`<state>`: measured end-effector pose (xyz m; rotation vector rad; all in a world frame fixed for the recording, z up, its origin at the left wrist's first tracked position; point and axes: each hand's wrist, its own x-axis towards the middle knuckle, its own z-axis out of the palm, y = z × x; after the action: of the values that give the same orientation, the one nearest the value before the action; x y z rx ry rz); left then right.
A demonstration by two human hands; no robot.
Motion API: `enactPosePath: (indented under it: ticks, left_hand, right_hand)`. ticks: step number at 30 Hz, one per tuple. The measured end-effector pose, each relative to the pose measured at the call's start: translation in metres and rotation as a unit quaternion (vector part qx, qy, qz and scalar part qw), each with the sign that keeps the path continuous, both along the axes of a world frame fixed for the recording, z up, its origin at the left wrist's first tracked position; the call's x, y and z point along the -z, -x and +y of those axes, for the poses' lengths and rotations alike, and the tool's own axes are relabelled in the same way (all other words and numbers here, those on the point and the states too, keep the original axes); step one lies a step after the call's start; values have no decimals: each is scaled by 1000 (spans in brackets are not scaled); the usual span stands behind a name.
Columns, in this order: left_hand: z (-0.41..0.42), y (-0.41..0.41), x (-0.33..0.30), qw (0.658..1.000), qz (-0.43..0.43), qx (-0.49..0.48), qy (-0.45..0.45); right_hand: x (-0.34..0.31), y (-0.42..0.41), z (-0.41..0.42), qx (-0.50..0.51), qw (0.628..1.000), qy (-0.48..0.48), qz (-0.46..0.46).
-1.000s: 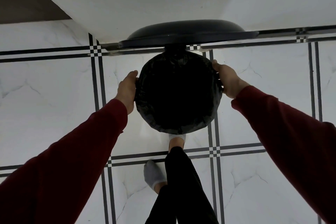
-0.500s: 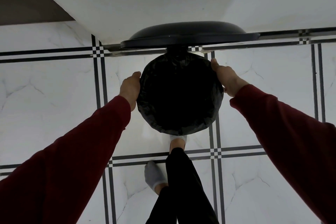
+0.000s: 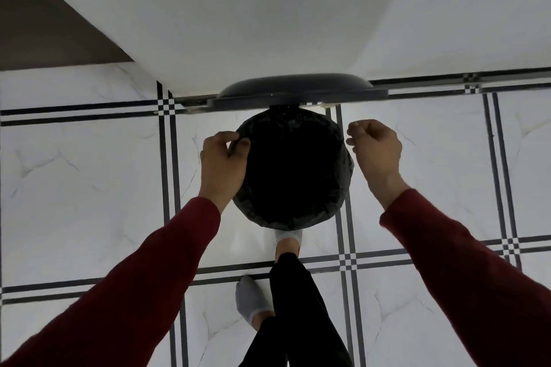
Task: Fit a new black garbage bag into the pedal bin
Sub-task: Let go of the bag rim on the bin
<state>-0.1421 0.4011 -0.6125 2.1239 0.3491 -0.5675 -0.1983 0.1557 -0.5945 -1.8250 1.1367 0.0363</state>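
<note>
The pedal bin stands on the floor below me with its dark lid (image 3: 298,88) raised against the wall. A black garbage bag (image 3: 292,214) lines the bin, its edge folded over the round rim. My left hand (image 3: 223,164) rests on the rim's left side, thumb and fingers pinching the bag's edge. My right hand (image 3: 374,147) hovers just right of the rim with its fingers curled; I see nothing in it. My right foot (image 3: 288,240) in a white sock is at the bin's front, where the pedal is hidden.
The floor (image 3: 89,173) is white marble tile with black line borders. A white wall (image 3: 268,24) rises right behind the bin. My other foot (image 3: 252,304) in a grey sock stands further back on the floor.
Both hands lifted off the bin's sides. The left hand turned onto the rim and pinched the bag's edge; the right hand came away from the bag and curled.
</note>
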Motion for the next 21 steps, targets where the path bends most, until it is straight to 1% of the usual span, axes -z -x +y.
enactPosePath:
  ticks: [1,2,3,4,5,6,7,8,9,10,11,12,14,15,16,18,21]
  left_hand:
    - [-2,6,-9,999,-32,-17,-2]
    - [-3,9,-27,997,-72,-35,-5]
    - [-4,15,-43,993,-110,-46,-14]
    - [-5,19,-60,988,-145,-48,-28]
    - [-6,22,-78,979,-194,-32,-45]
    - [-8,22,-99,967,-247,1,-62]
    - [-10,19,-115,948,-303,51,-81]
    - [-11,13,-128,924,-351,115,-96]
    - [-12,4,-138,898,-381,190,-106]
    - [-14,-8,-143,880,-376,268,-113]
    - [-15,-23,-145,871,-334,341,-119]
    - [-18,-39,-144,867,-270,401,-124]
    - [-19,-60,-145,855,-163,475,-133]
    - [-22,-70,-141,847,-128,497,-136]
    - [-19,-72,-140,838,-113,514,-145]
    - [-19,-73,-134,821,-116,537,-152]
    - [-7,-41,-124,808,-116,552,-171]
  right_hand:
    - [-14,4,6,5,999,23,-36]
    - [-35,8,11,-9,994,74,-83]
    - [-52,13,16,-42,979,147,-138]
    - [-69,16,22,-87,951,218,-199]
    - [-87,17,26,-139,916,285,-247]
    - [-102,15,28,-195,880,336,-272]
    - [-111,8,25,-258,851,366,-274]
    - [-118,-3,21,-322,831,376,-255]
    - [-122,-13,15,-388,816,370,-216]
    - [-125,-23,10,-449,806,350,-162]
    - [-129,-34,5,-501,798,319,-104]
    - [-130,-43,0,-539,793,280,-49]
    - [-134,-49,-4,-574,790,217,22]
    - [-135,-50,-6,-582,788,196,42]
    - [-137,-46,-2,-590,783,190,48]
    - [-135,-41,0,-596,780,183,55]
    - [-125,-13,14,-606,769,190,71]
